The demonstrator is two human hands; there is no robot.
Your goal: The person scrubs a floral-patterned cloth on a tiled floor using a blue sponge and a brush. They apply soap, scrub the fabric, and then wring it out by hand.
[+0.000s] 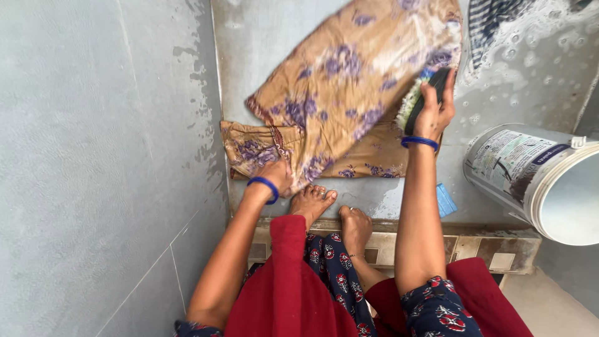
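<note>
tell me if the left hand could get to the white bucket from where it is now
Probably not without letting go. The left hand pins the brown flowered cloth at its near corner, while the white bucket lies tipped far to the right, beyond the right hand and its forearm, which cross the path.

Cloth (349, 93) lies spread on the wet floor (262, 37), ahead of the two bare feet (334, 212). Left hand (274, 178) presses on its near left corner; right hand (437, 112) sits on its right edge, brush (419, 100) in its grasp against the fabric. Bucket (543, 181) lies tipped on its side to the right. Wall (93, 156) runs along the left; a tiled step (486, 246) lies under the feet.
</note>
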